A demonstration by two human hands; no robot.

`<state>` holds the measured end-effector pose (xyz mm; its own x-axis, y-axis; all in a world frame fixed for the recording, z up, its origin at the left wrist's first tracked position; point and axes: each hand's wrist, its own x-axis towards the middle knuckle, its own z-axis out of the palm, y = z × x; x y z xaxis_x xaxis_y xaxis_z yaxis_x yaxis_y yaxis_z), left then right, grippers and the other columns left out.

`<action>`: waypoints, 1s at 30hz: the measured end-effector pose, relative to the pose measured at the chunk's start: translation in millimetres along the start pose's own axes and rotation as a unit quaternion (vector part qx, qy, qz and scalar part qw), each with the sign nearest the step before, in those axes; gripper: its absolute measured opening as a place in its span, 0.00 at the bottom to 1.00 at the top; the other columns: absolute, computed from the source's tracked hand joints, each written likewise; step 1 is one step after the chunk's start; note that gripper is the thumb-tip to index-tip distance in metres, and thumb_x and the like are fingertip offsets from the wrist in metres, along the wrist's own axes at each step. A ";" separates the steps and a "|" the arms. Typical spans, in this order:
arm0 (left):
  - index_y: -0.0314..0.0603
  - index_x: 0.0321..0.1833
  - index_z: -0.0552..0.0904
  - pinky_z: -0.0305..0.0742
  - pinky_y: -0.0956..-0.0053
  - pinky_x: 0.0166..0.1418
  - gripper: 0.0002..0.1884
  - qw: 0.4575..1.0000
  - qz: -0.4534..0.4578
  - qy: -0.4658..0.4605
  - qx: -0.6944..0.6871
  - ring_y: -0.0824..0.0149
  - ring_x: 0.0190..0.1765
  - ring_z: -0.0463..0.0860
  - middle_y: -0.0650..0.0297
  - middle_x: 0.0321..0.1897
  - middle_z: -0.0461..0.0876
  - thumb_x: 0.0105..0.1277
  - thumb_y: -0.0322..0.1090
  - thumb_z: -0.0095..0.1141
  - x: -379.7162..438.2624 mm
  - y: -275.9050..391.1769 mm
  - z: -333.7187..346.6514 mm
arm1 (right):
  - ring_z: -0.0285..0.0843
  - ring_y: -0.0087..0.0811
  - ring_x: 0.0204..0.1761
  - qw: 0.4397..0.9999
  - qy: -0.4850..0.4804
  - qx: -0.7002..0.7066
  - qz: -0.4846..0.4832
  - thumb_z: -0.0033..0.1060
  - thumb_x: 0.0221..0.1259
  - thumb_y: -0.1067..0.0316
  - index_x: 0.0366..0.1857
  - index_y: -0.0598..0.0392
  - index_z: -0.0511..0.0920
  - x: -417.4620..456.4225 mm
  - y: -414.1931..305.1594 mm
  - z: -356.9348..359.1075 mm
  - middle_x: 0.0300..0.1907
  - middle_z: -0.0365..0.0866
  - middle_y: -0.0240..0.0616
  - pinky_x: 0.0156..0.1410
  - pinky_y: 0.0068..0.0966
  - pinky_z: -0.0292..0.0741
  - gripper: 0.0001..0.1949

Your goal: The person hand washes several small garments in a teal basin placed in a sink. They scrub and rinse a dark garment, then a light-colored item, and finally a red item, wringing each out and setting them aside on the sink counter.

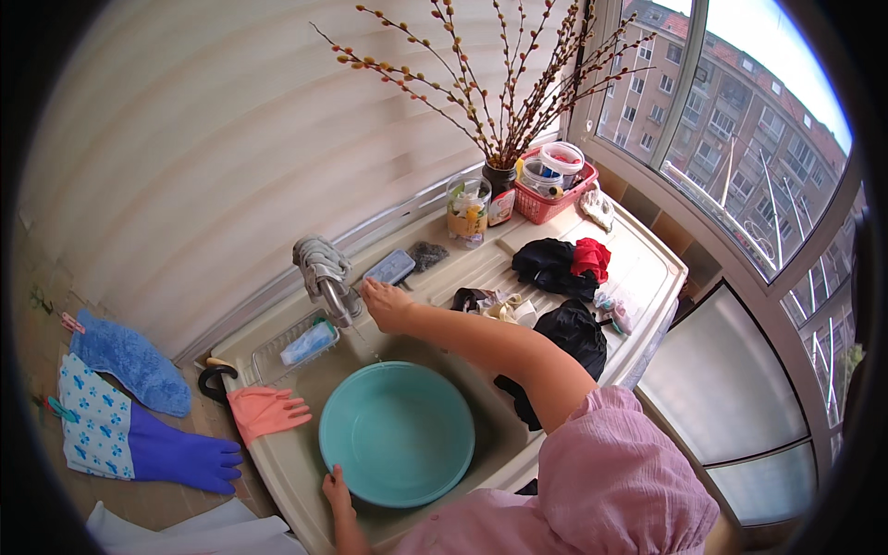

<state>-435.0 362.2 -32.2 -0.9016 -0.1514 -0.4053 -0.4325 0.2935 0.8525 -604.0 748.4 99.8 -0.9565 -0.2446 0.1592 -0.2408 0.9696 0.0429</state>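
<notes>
A round teal plastic basin (399, 433) rests in the beige laundry sink (496, 430). My left hand (338, 494) grips its near-left rim, the thumb showing along the outside. My right hand (388, 305) reaches across the sink to the right side of the metal tap (336, 302); whether its fingers close on the tap's handle is hard to see. A grey cloth (319, 257) is wrapped around the top of the tap. Thin drops of water fall from the spout towards the basin's far rim. How much water the basin holds cannot be told.
Left of the tap, a wire rack (267, 357) holds a blue-and-white packet. A coral rubber glove (267, 413) drapes over the sink's left edge. Dark clothes (569, 336) lie on the ribbed washboard at right. Behind stand a vase of budded branches (499, 180) and a red basket (548, 207).
</notes>
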 end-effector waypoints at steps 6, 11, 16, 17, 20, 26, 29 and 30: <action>0.40 0.39 0.78 0.60 0.78 0.18 0.20 0.998 -0.066 -0.005 0.015 0.74 0.23 0.73 0.68 0.25 0.76 0.67 0.53 0.49 1.2 -2.9 0.9 | 0.77 0.44 0.52 0.935 -0.327 0.073 0.113 0.56 0.54 0.46 0.59 0.51 0.70 -94.2 79.6 -69.1 0.56 0.73 0.49 0.57 0.46 0.70 0.30; 0.42 0.42 0.78 0.58 0.81 0.19 0.20 0.997 -0.079 -0.015 -0.002 0.76 0.23 0.72 0.69 0.27 0.77 0.67 0.53 0.48 1.2 -1.8 5.5 | 0.35 0.62 0.73 0.868 -0.144 -0.091 0.467 0.65 0.25 0.23 0.72 0.34 0.48 -225.3 210.9 -115.3 0.74 0.34 0.51 0.60 0.71 0.55 0.61; 0.43 0.40 0.78 0.59 0.82 0.18 0.20 0.994 -0.090 -0.057 -0.019 0.77 0.22 0.72 0.70 0.25 0.76 0.67 0.54 0.49 5.1 -4.7 9.1 | 0.55 0.53 0.67 0.846 -0.125 0.077 0.513 0.71 0.28 0.34 0.65 0.42 0.61 -301.4 262.2 -56.4 0.66 0.57 0.52 0.61 0.50 0.65 0.51; 0.42 0.39 0.78 0.59 0.82 0.18 0.20 0.993 -0.096 -0.063 -0.023 0.77 0.22 0.72 0.70 0.24 0.75 0.67 0.54 0.49 3.1 -4.8 6.9 | 0.66 0.49 0.62 0.856 -0.089 0.068 0.504 0.72 0.31 0.40 0.60 0.45 0.69 -303.7 268.4 -52.4 0.59 0.69 0.52 0.58 0.43 0.70 0.43; 0.42 0.41 0.76 0.62 0.82 0.18 0.19 0.992 -0.114 -0.054 0.005 0.76 0.22 0.72 0.68 0.25 0.76 0.66 0.53 0.50 -2.3 4.4 1.8 | 0.81 0.43 0.41 0.821 0.077 0.209 0.525 0.68 0.37 0.54 0.43 0.56 0.78 -284.7 261.2 -81.8 0.37 0.82 0.48 0.50 0.33 0.75 0.26; 0.43 0.47 0.70 0.65 0.81 0.19 0.17 0.996 -0.069 -0.060 -0.007 0.73 0.24 0.74 0.64 0.32 0.76 0.66 0.48 0.52 13.7 -24.3 1.5 | 0.79 0.26 0.38 0.820 0.195 0.410 0.349 0.64 0.43 0.68 0.55 0.63 0.73 -243.5 184.9 -205.2 0.39 0.81 0.39 0.45 0.21 0.76 0.28; 0.44 0.48 0.70 0.66 0.81 0.19 0.15 0.995 -0.067 -0.074 -0.002 0.72 0.26 0.75 0.64 0.34 0.76 0.67 0.46 0.51 10.5 -22.7 1.7 | 0.78 0.22 0.37 0.752 0.256 0.540 0.279 0.62 0.46 0.73 0.55 0.64 0.71 -226.8 135.5 -278.6 0.37 0.80 0.36 0.43 0.18 0.75 0.26; 0.43 0.48 0.70 0.67 0.80 0.19 0.15 0.995 -0.063 -0.080 0.010 0.72 0.27 0.75 0.63 0.34 0.76 0.67 0.45 0.50 10.2 -19.5 3.4 | 0.77 0.22 0.37 0.743 0.275 0.558 0.246 0.61 0.46 0.73 0.53 0.63 0.72 -226.3 128.1 -291.4 0.38 0.79 0.34 0.44 0.17 0.75 0.25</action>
<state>-435.8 358.1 -54.1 -0.8296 -0.0362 -0.5572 -0.5409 0.2999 0.7858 -370.4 927.2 356.7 -0.8356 0.4740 0.2777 -0.1654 0.2649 -0.9500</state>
